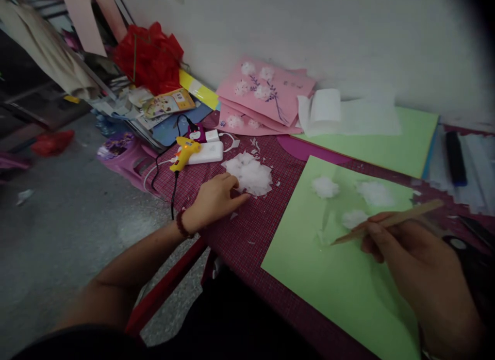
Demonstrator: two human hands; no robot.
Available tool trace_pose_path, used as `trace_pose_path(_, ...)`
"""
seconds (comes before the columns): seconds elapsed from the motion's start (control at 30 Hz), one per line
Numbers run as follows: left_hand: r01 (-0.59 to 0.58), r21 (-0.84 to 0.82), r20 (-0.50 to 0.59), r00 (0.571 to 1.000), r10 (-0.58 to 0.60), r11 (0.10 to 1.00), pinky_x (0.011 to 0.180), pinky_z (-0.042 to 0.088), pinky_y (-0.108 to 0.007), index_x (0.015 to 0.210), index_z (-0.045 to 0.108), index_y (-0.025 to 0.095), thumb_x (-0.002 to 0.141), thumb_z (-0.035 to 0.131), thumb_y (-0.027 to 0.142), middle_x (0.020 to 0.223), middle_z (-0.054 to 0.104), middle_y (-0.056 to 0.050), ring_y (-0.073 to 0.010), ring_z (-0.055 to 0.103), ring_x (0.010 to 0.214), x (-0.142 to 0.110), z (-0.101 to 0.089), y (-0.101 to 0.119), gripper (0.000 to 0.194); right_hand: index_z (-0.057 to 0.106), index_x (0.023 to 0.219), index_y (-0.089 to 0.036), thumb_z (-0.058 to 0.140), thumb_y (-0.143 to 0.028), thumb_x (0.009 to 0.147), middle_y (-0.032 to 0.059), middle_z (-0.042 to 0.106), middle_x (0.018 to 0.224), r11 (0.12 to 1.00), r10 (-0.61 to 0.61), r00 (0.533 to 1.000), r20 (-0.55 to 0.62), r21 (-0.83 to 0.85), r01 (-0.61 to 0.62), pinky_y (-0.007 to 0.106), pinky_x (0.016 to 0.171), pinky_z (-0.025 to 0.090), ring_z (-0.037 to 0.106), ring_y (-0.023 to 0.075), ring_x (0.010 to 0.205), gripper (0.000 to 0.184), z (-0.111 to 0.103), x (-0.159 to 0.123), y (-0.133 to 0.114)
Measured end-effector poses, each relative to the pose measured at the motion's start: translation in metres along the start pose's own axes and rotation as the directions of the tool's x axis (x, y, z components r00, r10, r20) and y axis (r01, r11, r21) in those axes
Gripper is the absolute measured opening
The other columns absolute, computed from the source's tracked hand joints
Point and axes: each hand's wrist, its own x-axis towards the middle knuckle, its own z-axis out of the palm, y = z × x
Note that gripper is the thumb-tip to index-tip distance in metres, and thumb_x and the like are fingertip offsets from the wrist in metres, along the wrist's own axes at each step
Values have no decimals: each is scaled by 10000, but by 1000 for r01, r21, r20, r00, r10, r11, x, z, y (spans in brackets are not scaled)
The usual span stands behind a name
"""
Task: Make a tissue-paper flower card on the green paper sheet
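- Your right grip [412, 257] holds the wooden stick [417, 211], tip just right of the pale scrap [323, 238].
- Your left grip [213, 200], slightly parted, lies farther off, beside white tissue [253, 175].

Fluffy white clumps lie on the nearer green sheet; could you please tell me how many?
3: the left clump, the right clump, and the nearest clump between them, beside the right hand, which may hide others.

A bare strip of the red-checked desk [266, 221] leaves passage between the heap of crumpled white tissue [253, 175] and the flat light-green paper sheet [320, 282], whose near-left part lies open. Left of the heap, a yellow plastic glue gun [184, 154], white rectangular power block [212, 152] and black cable [174, 192] obstruct.
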Motion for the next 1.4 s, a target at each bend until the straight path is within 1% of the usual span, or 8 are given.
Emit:
trace_pose_path(0.07, 63, -18, -30, 998, -63, 998, 622, 350, -275, 780, 581, 163, 826, 633, 458, 791, 589, -38, -158, 504, 705, 2, 9, 4, 302, 643, 805, -222, 656, -532, 772, -14, 584, 582, 1000, 6, 1000, -3, 5, -6, 249, 452, 393, 503, 143, 509, 312, -1, 0, 2)
trace_pose_path(0.27, 161, -273, 11, 986, -165, 948, 601, 362, -249, 702, 588, 152, 802, 523, 171, 682, 597, -7, -123, 513, 631, 13, 17, -14, 121, 653, 831, -224, 670, -534, 770, -17, 589, 596, 999, 19, 1000, -11, 28, -19, 244, 447, 393, 511, 140, 509, 316, -3, -1, 6)
trace_pose_path(0.53, 198, -477, 108, 980, -167, 856, 540, 400, -197, 772, 639, 149, 808, 555, 239, 674, 612, 18, -80, 484, 550, 8, 5, -24, 128, 662, 835, -231, 681, -520, 779, -19, 611, 625, 999, 3, 1000, -9, 53, -3, 227, 463, 397, 531, 125, 532, 294, -4, -2, 13)
trace_pose_path(0.73, 154, -490, 23, 986, -164, 858, 633, 441, -225, 813, 613, 154, 796, 574, 224, 759, 620, -7, -107, 541, 664, 5, 4, -23, 83, 668, 856, -222, 681, -535, 761, -10, 617, 622, 999, 21, 1000, -16, 49, -20, 239, 439, 397, 536, 138, 518, 327, -4, -2, 11)
trace_pose_path(0.87, 86, -402, -20, 995, -102, 912, 658, 426, -239, 1020, 641, 160, 752, 598, 144, 848, 594, -11, -113, 524, 702, 13, 7, -24, 272, 662, 812, -218, 684, -520, 754, -11, 607, 605, 999, -1, 1000, -19, 51, 2, 239, 422, 384, 520, 135, 500, 308, -4, -3, 5)
trace_pose_path(1.0, -13, -269, -1, 1000, 13, 963, 683, 435, -249, 878, 670, 150, 748, 584, 102, 854, 580, -17, -118, 539, 735, 18, 9, -24, 162, 678, 817, -215, 684, -492, 764, -2, 621, 618, 998, 3, 1000, -27, 59, -2, 249, 460, 410, 543, 141, 524, 282, -4, -4, 2)
trace_pose_path(1.2, 6, -338, -44, 999, -22, 941, 702, 430, -255, 733, 651, 156, 825, 569, 198, 774, 582, -16, -126, 540, 751, 14, 0, -19, 130, 683, 838, -217, 698, -472, 751, 0, 640, 635, 996, 38, 999, -27, 86, -36, 245, 468, 418, 560, 141, 528, 270, -4, -5, 0)
trace_pose_path(1.4, 146, -548, 46, 988, -144, 824, 589, 392, -225, 709, 612, 140, 807, 595, 303, 705, 558, 2, -98, 493, 637, 13, -11, -17, 191, 682, 809, -206, 677, -441, 765, -16, 604, 593, 999, 29, 998, -49, 41, -27, 243, 468, 392, 514, 120, 497, 239, -3, -7, -8)
